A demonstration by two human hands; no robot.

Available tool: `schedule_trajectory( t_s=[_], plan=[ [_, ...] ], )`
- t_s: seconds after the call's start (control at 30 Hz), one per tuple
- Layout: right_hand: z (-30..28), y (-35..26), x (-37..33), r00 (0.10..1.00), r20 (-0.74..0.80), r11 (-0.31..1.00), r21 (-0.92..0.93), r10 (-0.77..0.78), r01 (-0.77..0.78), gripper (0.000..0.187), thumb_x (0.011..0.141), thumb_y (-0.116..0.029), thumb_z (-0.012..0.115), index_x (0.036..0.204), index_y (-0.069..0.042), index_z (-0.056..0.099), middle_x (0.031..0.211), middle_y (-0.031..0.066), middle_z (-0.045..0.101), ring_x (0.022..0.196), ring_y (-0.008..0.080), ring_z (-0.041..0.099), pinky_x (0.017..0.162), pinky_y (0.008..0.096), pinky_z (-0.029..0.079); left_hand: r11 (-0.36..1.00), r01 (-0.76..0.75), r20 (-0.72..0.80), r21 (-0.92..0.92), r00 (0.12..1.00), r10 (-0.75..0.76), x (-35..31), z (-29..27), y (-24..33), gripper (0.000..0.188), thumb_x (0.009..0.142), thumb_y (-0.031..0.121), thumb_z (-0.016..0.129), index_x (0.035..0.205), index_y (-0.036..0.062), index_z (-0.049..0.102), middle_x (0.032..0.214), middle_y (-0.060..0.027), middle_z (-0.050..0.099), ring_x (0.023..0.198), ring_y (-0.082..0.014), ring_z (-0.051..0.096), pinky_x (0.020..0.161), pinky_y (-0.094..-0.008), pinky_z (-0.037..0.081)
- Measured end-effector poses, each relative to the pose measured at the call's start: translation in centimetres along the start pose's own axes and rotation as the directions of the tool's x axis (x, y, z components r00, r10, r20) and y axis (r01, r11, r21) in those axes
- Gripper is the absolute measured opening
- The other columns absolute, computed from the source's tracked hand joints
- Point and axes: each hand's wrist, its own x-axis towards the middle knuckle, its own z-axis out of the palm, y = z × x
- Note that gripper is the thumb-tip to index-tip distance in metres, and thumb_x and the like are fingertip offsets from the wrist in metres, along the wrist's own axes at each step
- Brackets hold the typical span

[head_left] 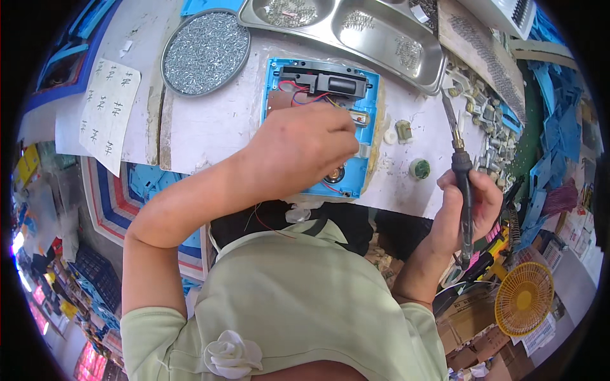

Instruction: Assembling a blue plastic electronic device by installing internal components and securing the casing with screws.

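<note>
In my right hand is a black-handled soldering iron, upright with its metal tip pointing away from me. My left hand lies over an open blue plastic casing, its fingers curled down; the fingertips and whatever they pinch are hidden. Inside the casing a black part sits at the far end, with red, blue and yellow wires running from it. A brown circuit board shows beside my left hand. At the near end is a small round speaker-like part.
A round tray of screws stands at the far left, and a steel compartment tray holding small metal parts lies behind the casing. A small green-filled pot is right of the casing. Loose metal parts cover the table's right side. A yellow fan is lower right.
</note>
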Motion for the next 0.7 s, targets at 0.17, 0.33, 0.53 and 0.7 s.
schedule_trajectory(
  t_s=[0.17, 0.33, 0.53, 0.7],
  plan=[
    [3.8, -0.6, -0.8, 0.978, 0.049, 0.977, 0.069, 0.201, -0.204, 0.057, 0.079, 0.011, 0.076, 0.13, -0.001, 0.053, 0.111, 0.0177, 0.07, 0.104, 0.028, 0.071, 0.098, 0.0406, 0.053, 0.876, 0.331, 0.014, -0.352, 0.937, -0.349, 0.5, -0.9, 0.8, 0.012, 0.087, 0.001, 0.076, 0.097, -0.0012, 0.069, 0.076, -0.0036, 0.064, 0.062, -0.0096, 0.056, 0.057, -0.0271, 0.045],
    [9.5, -1.1, 0.7, 0.958, 0.164, 0.956, 0.135, 0.236, -0.259, 0.058, 0.082, 0.015, 0.075, 0.132, 0.0, 0.051, 0.111, 0.017, 0.069, 0.103, 0.0239, 0.072, 0.093, 0.0335, 0.055, 0.848, 0.361, 0.054, -0.387, 0.927, -0.37, 0.5, -1.0, 0.6, 0.009, 0.089, 0.0, 0.074, 0.096, -0.0017, 0.069, 0.073, -0.0014, 0.061, 0.06, -0.0042, 0.049, 0.053, -0.0236, 0.039],
    [9.4, -0.1, 0.3, 0.951, 0.254, 0.984, -0.01, 0.175, -0.178, 0.056, 0.083, 0.016, 0.074, 0.131, -0.001, 0.052, 0.109, 0.0159, 0.068, 0.098, 0.0203, 0.072, 0.087, 0.0313, 0.057, 0.815, 0.422, 0.091, -0.398, 0.902, -0.422, 0.4, -1.4, 0.7, 0.009, 0.088, 0.0, 0.074, 0.095, -0.0013, 0.069, 0.077, -0.0034, 0.063, 0.063, -0.0078, 0.053, 0.056, -0.0254, 0.042],
    [6.4, -1.2, -0.4, 0.977, 0.138, 0.987, -0.046, 0.16, -0.155, 0.046, 0.086, 0.002, 0.078, 0.125, 0.0, 0.055, 0.104, 0.0166, 0.068, 0.093, 0.023, 0.071, 0.085, 0.0345, 0.057, 0.954, 0.098, -0.029, -0.283, 0.993, -0.111, -0.1, -0.8, -0.6, 0.013, 0.085, -0.001, 0.074, 0.096, 0.0011, 0.069, 0.087, -0.0094, 0.065, 0.077, -0.0234, 0.064, 0.068, -0.0339, 0.051]
  ],
)
